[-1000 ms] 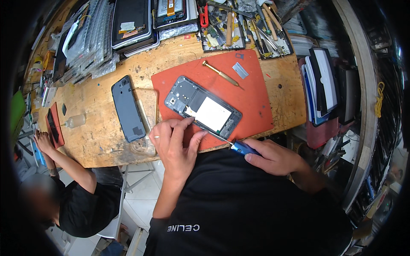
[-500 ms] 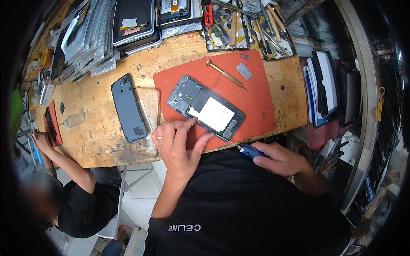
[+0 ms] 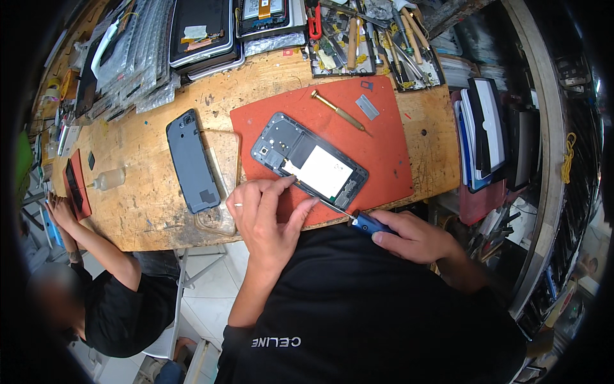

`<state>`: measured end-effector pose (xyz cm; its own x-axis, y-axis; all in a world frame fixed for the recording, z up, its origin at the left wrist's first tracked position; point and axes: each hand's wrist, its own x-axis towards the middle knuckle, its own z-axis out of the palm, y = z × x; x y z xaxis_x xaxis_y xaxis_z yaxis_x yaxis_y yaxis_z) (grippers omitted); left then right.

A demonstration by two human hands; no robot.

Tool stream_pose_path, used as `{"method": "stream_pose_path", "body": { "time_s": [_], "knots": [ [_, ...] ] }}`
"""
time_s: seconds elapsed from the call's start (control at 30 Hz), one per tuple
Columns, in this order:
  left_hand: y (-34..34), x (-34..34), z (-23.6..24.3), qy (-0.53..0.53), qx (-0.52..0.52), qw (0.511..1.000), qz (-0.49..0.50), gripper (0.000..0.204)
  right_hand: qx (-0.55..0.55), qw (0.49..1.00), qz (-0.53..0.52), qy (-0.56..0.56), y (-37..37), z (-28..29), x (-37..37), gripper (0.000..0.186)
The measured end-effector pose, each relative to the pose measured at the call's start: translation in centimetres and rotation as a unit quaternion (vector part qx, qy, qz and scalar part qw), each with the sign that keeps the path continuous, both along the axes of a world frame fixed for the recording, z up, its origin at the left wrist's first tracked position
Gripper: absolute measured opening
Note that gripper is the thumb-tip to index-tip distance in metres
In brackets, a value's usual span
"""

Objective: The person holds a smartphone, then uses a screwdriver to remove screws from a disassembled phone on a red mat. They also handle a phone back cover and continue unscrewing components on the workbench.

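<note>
An opened phone (image 3: pixel 295 144) with a dark frame and a large white battery lies slanted on a red-orange mat (image 3: pixel 389 137). My left hand (image 3: pixel 262 208) grips its near-left edge, index fingertip and thumb against the side. In my right hand (image 3: pixel 419 237) is a blue-handled tool (image 3: pixel 364 224) with a thin metal shaft. That shaft reaches the phone's near edge beside my left thumb; its very tip is hard to make out. A brass screwdriver (image 3: pixel 338 111) rests beyond the phone, near a small grey metal strip (image 3: pixel 368 107). Left of the mat lies a grey phone back cover (image 3: pixel 188 160).
A clear case (image 3: pixel 220 163) lies partly beside the back cover. Tool trays (image 3: pixel 342 48) and stacked devices (image 3: pixel 201 32) line the far side. A small bottle (image 3: pixel 111 180) stands left, near another person's hands (image 3: pixel 62 211). Flat boxes (image 3: pixel 486 128) fill the right.
My right hand has shifted slightly left, bringing the blue handle closer to the phone. My left hand keeps its place on the edge.
</note>
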<state>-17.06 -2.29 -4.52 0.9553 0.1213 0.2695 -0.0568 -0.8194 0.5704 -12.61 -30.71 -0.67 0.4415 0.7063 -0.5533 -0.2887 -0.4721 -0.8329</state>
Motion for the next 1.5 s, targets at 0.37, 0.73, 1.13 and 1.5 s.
{"method": "stream_pose_path", "body": {
  "time_s": [0.37, 0.73, 1.13, 1.5],
  "knots": [
    [0.2, 0.2, -0.1, -0.002, -0.004, 1.000, 0.018, 0.049, -0.043, 0.998, 0.009, 0.035, 0.9, 0.7, 0.5, 0.059],
    [0.4, 0.2, -0.2, -0.005, 0.025, 0.999, 0.028, 0.047, -0.055, 0.998, 0.000, 0.030, 1.6, 1.1, 0.6, 0.043],
    [0.4, 0.5, 0.0, -0.006, 0.016, 0.999, 0.027, 0.044, -0.050, 0.998, 0.016, -0.021, 2.5, 2.3, 1.1, 0.037],
    [0.5, 0.5, -0.3, -0.026, 0.014, 0.999, 0.030, 0.041, -0.077, 0.997, 0.021, 0.005, 2.4, 2.6, 1.1, 0.037]
  ]
}}
